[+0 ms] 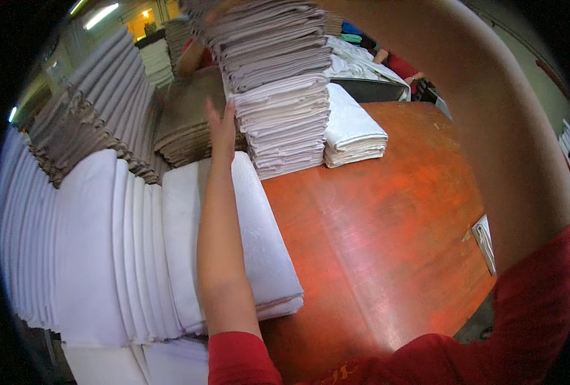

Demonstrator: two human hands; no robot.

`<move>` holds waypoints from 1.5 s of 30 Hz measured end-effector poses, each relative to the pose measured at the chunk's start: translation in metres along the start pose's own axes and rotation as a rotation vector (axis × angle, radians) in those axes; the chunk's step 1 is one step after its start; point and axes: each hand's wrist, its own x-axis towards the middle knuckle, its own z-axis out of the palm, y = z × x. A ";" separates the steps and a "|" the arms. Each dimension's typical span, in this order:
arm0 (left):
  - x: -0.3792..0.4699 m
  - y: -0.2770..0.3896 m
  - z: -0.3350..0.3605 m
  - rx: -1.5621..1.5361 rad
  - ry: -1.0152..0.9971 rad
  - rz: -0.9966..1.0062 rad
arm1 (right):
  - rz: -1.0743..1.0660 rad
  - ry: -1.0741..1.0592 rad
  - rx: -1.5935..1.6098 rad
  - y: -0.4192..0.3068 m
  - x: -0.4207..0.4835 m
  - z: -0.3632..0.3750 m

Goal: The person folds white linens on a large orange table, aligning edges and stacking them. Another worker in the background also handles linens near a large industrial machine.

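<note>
My left hand (223, 127) is raised with its fingers apart, at the left side of a tall stack of folded cloths. The lower part of this stack is white cloths (285, 125); the upper part is grey cloths (277, 45). Whether the fingers press on the stack cannot be made out. My right forearm reaches up across the right side toward the top of the stack; my right hand is out of view past the upper edge. Below my left forearm lies a pile of folded white cloths (265, 240).
An orange-brown tabletop (362, 231) bears a short white cloth pile (354, 125) and a small folded white cloth (483, 243). Leaning rows of white cloths (87, 250) and grey cloths (116, 91), plus a brown pile (188, 110), stand left. People in red sleeves (400, 67) are behind.
</note>
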 end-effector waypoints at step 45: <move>-0.002 -0.105 0.044 0.501 -0.223 0.373 | 0.481 -0.690 0.539 0.086 -0.143 -0.011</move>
